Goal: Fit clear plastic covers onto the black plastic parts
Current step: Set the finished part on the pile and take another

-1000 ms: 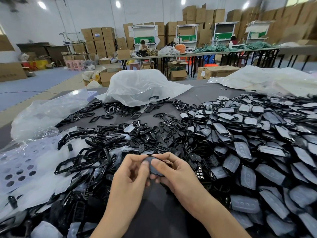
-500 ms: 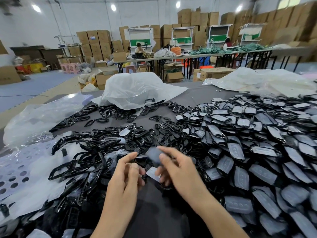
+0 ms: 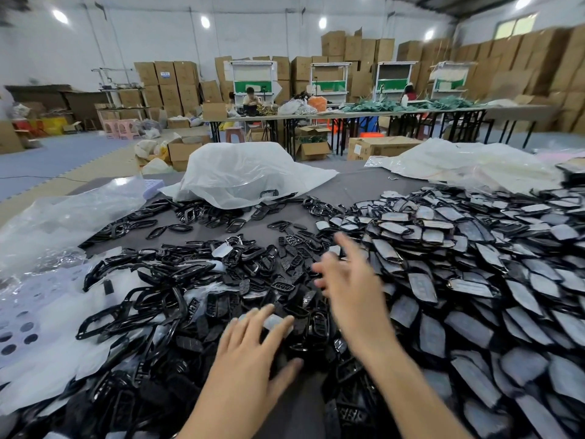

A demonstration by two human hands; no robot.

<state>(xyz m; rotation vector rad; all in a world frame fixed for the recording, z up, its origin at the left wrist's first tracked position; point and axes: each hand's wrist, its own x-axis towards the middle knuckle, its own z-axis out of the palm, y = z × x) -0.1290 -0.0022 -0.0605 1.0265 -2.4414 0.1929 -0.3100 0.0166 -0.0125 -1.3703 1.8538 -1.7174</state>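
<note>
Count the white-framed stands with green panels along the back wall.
4, side by side behind the long tables: far-left stand, second stand, third stand, far-right stand. Stacked cartons may hide others.

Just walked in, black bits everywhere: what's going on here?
A person works at a table heaped with black plastic: bare parts on the left, covered parts piled on the right. Neither hand holds a part now. The left hand lies open over the bare parts, beside a loose clear cover; the right hand, blurred, spreads open over the middle.
</note>
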